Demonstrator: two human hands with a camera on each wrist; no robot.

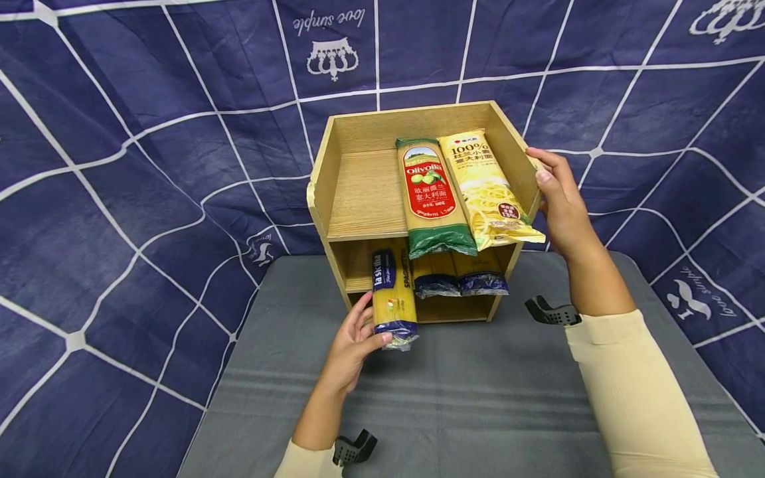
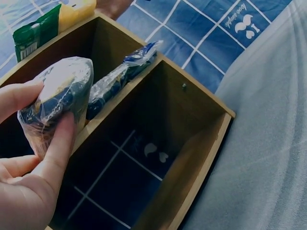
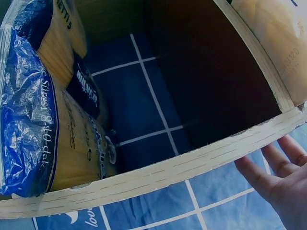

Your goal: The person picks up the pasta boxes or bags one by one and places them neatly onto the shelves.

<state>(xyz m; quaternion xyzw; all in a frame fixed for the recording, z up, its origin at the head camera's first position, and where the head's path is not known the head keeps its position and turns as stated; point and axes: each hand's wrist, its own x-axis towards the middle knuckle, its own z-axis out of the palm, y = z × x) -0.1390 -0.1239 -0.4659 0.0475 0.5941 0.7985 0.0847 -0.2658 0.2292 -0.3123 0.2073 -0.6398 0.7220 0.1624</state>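
My left hand (image 1: 349, 345) grips the lower end of a yellow-and-navy spaghetti pack (image 1: 394, 302). The thumb is across its front, with fingers round the side and underneath. The pack's upper part lies inside the middle level of a wooden shelf unit (image 1: 364, 189), left of two similar spaghetti packs (image 1: 436, 275). In the left wrist view, fingers and thumb pinch the crinkled end of the held pack (image 2: 62, 91). My right hand (image 1: 562, 206) rests against the outer edge of the unit's right side panel, its fingers fairly straight in the right wrist view.
On the top level lie a green-and-red pasta pack (image 1: 431, 192) and a yellow noodle pack (image 1: 487, 186), both jutting over the front edge. A bottom compartment (image 1: 454, 309) opens below. Grey cloth (image 1: 466, 398) covers the table; blue checked fabric (image 1: 239, 79) hangs around it.
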